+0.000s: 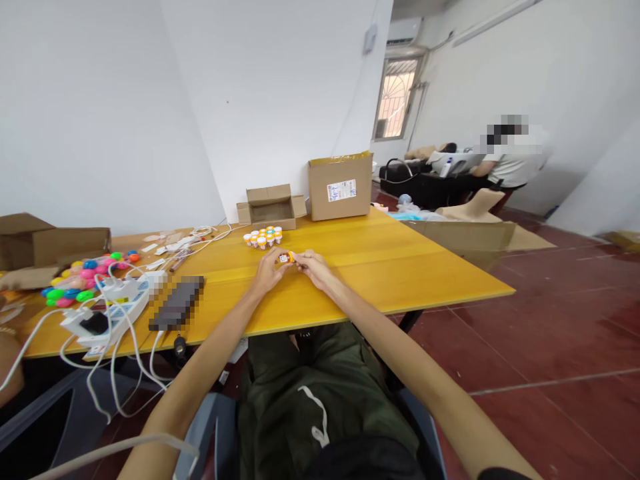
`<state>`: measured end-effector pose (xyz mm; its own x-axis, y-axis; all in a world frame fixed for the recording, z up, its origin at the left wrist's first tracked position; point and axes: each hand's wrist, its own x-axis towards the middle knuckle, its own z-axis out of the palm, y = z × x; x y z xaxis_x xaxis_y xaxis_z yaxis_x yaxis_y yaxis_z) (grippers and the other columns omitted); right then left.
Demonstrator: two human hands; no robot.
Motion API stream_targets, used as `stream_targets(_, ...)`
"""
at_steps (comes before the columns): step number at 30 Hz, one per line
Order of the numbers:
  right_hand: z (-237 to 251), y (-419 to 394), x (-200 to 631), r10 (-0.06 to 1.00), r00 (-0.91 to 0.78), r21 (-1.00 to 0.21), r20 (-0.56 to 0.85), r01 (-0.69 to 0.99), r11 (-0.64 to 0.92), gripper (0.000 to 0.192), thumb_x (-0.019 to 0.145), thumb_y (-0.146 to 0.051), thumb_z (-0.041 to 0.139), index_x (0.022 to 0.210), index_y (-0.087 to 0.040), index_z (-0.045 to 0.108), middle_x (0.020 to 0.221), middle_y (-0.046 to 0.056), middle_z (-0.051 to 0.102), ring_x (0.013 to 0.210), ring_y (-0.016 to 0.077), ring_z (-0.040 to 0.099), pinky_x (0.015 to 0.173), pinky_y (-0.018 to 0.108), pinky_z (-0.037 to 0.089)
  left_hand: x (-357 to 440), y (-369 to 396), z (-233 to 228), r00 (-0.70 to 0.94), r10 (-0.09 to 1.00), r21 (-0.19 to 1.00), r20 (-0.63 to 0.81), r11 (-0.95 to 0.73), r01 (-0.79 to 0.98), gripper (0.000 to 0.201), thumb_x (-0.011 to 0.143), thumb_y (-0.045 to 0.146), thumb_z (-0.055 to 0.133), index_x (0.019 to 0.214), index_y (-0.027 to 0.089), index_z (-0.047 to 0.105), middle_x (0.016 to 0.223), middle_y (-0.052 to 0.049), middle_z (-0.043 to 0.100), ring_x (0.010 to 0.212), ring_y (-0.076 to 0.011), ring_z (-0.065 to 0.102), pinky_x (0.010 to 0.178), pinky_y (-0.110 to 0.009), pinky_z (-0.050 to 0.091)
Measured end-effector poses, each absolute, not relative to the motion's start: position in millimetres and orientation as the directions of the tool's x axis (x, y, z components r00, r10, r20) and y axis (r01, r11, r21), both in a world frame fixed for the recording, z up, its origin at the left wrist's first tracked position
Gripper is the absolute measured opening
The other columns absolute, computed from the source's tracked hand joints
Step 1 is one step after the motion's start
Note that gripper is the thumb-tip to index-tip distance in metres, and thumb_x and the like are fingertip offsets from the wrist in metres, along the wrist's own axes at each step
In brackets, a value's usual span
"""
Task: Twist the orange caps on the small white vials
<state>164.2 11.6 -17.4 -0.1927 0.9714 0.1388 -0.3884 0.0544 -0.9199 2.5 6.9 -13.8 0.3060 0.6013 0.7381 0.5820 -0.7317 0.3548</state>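
Just above the table, my left hand point(270, 269) and my right hand point(312, 264) meet around a small orange bottle point(285, 258) with a white printed label. My left fingers close on one side of it, and my right fingertips pinch its other end. Its far ends are partly hidden by the fingers. Beyond my hands, a tight group of small orange bottles point(263, 237) stands upright, nearly all with white caps and one with a teal top.
Behind the bottles are an open cardboard box point(273, 212) and a taller closed carton point(340, 190). A phone point(177, 303), a power strip point(125, 310) with trailing white cables and colourful plastic eggs point(90, 273) lie left. A person point(513, 160) sits far right.
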Motion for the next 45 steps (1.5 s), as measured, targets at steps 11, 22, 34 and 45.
stream_targets(11,-18.4,11.1,163.5,0.971,-0.178,-0.916,0.157,-0.393,0.076,0.036,0.048,-0.047,0.090,0.055,-0.020,0.065,0.061,-0.002,0.053,0.061,0.0110,0.047,0.060,0.029,0.036,7.2,4.3,-11.6,0.175,0.728,0.495,0.663,-0.601,0.627,0.014,0.081,0.031,0.070,0.090,0.021,0.067,0.086,-0.002,0.071,0.074,-0.0171,0.063,0.066,-0.029,0.050)
stream_targets(22,-17.8,11.7,163.7,0.976,-0.173,-0.923,0.130,-0.382,0.055,0.037,0.049,-0.043,0.089,0.051,-0.021,0.059,0.056,-0.003,0.050,0.059,0.0116,0.044,0.058,0.029,0.034,3.8,5.5,-14.4,0.277,0.661,0.411,0.698,-0.685,0.602,0.017,0.085,0.033,0.068,0.097,0.022,0.068,0.089,-0.004,0.069,0.078,-0.0188,0.061,0.069,-0.031,0.050)
stream_targets(34,-16.0,11.3,164.8,0.977,-0.185,-0.922,0.105,-0.385,0.026,0.038,0.048,-0.041,0.089,0.050,-0.021,0.057,0.054,-0.004,0.050,0.057,0.0105,0.044,0.058,0.028,0.035,2.9,5.5,-14.2,0.330,0.609,0.339,0.721,-0.725,0.599,0.019,0.083,0.021,0.069,0.101,0.023,0.064,0.092,-0.003,0.067,0.083,-0.0185,0.062,0.069,-0.029,0.050)
stream_targets(45,-16.6,10.3,163.0,0.980,-0.151,-0.911,0.127,-0.408,0.055,0.034,0.049,-0.040,0.089,0.053,-0.020,0.061,0.059,-0.004,0.049,0.059,0.0104,0.043,0.057,0.029,0.032,5.6,7.9,-16.6,0.234,0.688,0.438,0.688,-0.649,0.622,0.017,0.083,0.034,0.071,0.093,0.021,0.065,0.089,-0.003,0.070,0.080,-0.0189,0.063,0.070,-0.031,0.051)
